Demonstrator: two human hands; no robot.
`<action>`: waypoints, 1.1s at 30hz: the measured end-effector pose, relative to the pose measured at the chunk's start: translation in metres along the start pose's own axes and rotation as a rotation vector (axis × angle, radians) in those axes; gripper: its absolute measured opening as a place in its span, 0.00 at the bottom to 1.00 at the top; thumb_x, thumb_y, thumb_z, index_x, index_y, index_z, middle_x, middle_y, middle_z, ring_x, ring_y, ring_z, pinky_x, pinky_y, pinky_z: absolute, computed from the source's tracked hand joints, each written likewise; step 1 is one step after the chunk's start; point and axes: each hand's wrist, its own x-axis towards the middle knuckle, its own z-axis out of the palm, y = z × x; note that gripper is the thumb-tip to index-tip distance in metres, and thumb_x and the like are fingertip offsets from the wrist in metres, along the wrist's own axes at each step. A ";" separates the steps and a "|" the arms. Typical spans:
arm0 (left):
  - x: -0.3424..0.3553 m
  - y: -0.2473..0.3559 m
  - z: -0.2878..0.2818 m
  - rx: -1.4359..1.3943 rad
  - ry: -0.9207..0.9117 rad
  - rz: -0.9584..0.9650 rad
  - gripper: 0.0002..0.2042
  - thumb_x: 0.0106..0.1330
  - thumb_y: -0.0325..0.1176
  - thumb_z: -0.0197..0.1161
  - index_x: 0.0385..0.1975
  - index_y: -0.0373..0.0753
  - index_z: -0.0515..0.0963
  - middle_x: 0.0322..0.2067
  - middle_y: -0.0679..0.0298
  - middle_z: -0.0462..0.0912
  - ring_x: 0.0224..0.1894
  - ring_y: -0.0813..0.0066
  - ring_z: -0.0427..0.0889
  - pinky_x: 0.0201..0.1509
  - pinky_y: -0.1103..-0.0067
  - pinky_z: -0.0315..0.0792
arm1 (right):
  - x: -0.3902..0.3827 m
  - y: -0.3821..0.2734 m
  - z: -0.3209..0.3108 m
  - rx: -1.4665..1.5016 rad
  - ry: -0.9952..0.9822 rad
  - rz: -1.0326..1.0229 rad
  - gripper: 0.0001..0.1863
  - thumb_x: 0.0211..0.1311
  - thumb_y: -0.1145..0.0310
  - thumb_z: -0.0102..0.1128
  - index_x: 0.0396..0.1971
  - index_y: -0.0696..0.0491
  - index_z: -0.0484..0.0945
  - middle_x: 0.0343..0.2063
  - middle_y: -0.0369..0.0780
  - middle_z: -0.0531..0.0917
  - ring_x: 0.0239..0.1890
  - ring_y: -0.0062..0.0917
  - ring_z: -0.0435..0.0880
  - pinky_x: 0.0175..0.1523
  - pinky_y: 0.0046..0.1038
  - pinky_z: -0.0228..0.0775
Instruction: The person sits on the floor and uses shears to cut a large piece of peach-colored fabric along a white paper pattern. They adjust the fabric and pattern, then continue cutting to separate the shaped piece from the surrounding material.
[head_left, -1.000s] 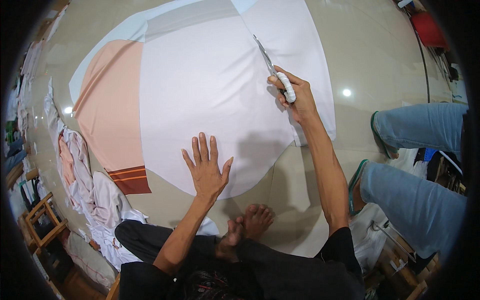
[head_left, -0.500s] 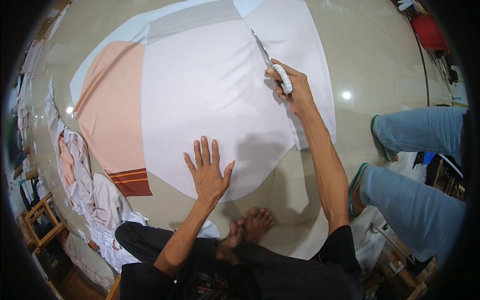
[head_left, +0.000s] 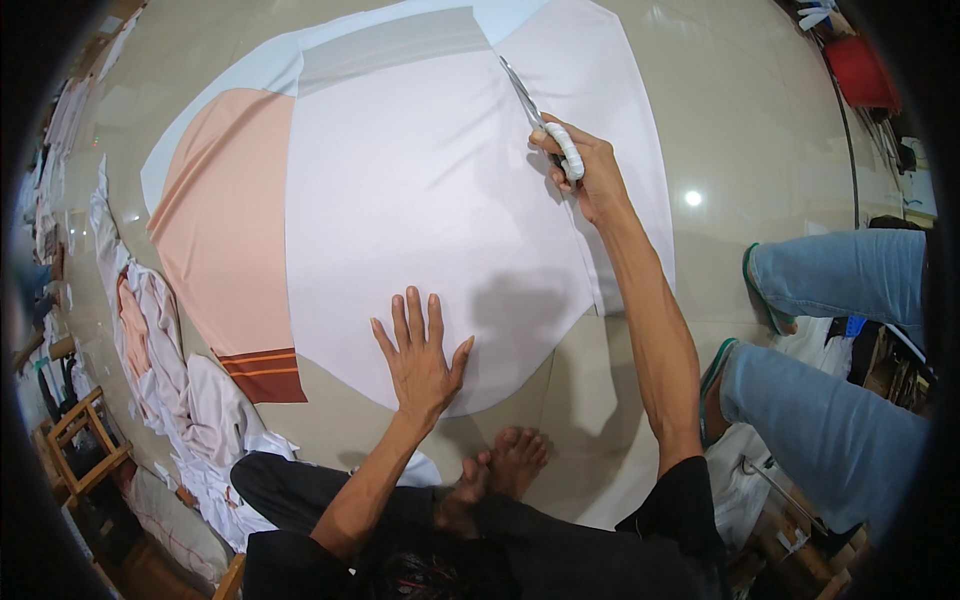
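Spread over the tiled floor lies a large pale lilac-white fabric piece (head_left: 420,220), with a grey band across its far edge. My left hand (head_left: 425,365) rests flat on its near part, fingers spread. Scissors (head_left: 558,145) with white-wrapped handles are gripped in my right hand (head_left: 590,180). Their blades point away, up along the fabric's right edge, over another pale piece (head_left: 620,130); whether they bite into cloth I cannot tell. To the left, a peach piece (head_left: 225,220) with a brown, orange-striped end lies over light blue cloth (head_left: 165,155).
Crumpled white and peach cloth (head_left: 205,400) is heaped at the left, beside a wooden frame (head_left: 90,440). On the right are another person's legs in blue jeans (head_left: 830,410) and green sandals. A red container (head_left: 860,70) stands at the far right. My bare feet (head_left: 510,460) are just below the fabric.
The view has shifted slightly, so the cloth sits a little lower. My right hand and the scissors look nearly unmoved relative to the fabric. My left hand stays flat.
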 end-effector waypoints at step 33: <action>0.003 -0.001 -0.011 -0.074 -0.063 0.039 0.40 0.70 0.50 0.65 0.75 0.30 0.62 0.79 0.38 0.49 0.81 0.34 0.45 0.77 0.32 0.35 | 0.068 -0.026 0.033 -0.016 -0.002 0.002 0.28 0.61 0.74 0.74 0.62 0.63 0.81 0.32 0.39 0.87 0.18 0.14 0.72 0.23 0.17 0.62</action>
